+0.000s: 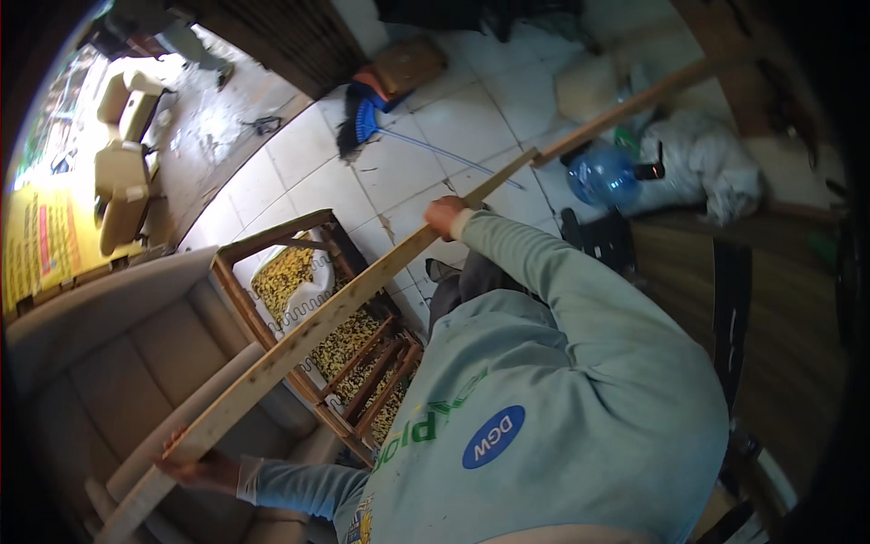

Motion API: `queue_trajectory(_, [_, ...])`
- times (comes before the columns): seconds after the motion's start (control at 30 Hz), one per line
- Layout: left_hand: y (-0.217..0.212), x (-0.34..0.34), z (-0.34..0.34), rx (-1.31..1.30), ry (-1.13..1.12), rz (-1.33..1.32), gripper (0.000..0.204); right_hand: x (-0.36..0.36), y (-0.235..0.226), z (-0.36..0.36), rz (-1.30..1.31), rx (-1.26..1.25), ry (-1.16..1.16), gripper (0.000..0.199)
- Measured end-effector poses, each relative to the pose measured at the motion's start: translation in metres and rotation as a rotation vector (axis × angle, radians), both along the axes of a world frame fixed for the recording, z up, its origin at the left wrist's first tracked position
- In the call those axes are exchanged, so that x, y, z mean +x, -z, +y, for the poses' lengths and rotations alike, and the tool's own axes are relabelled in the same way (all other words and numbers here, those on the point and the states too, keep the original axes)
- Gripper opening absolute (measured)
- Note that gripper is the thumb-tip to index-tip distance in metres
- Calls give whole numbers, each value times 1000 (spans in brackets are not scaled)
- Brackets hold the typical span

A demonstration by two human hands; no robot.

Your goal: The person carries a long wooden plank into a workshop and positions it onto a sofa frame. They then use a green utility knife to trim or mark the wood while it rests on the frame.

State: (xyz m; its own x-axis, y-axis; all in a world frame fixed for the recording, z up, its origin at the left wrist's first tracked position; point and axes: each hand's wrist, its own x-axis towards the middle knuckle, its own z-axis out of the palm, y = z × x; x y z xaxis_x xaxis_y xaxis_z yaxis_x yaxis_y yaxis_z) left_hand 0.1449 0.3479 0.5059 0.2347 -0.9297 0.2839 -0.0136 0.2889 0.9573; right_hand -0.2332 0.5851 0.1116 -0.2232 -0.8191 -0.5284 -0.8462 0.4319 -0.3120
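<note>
A long, flat wooden plank (335, 304) runs slantwise across the view, from the lower left up toward the right. Low on the left, my left hand (195, 469) is closed around it. My right hand (446, 218) grips the plank farther up, near its far end. Below the plank stands a wooden seat frame (272, 240) with wavy metal springs. In it lie multicoloured foam padding (349, 358) and a patch of white material (317, 281). Several brown slats (372, 363) cross its near end. Another narrow wooden strip (625, 113) continues in line past the plank's upper end.
A beige padded sofa (118, 354) stands at left. On the tiled floor (471, 118) lies a blue broom (367, 122) beside a brown box-like thing (408, 65). A blue water bottle (603, 177) and white plastic bags (698, 163) sit at right. Outside are tan cushions (122, 172).
</note>
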Motion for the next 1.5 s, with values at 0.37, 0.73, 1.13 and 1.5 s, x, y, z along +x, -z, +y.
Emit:
queue_trajectory(0.37, [-12,77,3,68,-119,27,36,103,-2,5,11,-10,-57,23])
queue_trajectory(0.73, [-16,115,17,54,-143,-26,39,135,-5,32,-86,-2,-65,20])
queue_trajectory(1.13, [-28,103,91,37,-38,-60,32,169,-20,157,-182,54,-39,17])
queue_trajectory(1.5, [-6,97,143,52,328,-6,35,197,-29,315,-204,-91,81,14])
